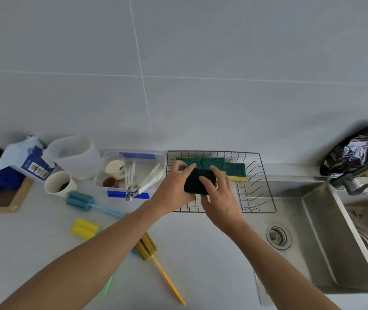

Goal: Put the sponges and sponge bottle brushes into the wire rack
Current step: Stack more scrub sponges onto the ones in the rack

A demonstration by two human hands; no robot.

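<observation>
A black wire rack [261, 191] stands on the counter beside the sink. Several green-and-yellow sponges [234, 172] lie at its far end. Both hands hold a dark green sponge [197, 182] over the rack's left part: my left hand [174, 186] grips its left side, and my right hand [221, 195] has fingers on its top and right side. On the counter to the left lie three sponge bottle brushes: a blue one [81, 200], a yellow one [84, 229] with a green handle, and a mustard one [146, 247] with an orange handle, partly under my left forearm.
A clear plastic bin [156, 157] with utensils and cups sits left of the rack. Further left are a paper cup [58, 183], a white jug [75, 156], a blue-white pouch [28, 159] and a wooden board [10, 202]. A steel sink [326, 238] and faucet [362, 173] lie right.
</observation>
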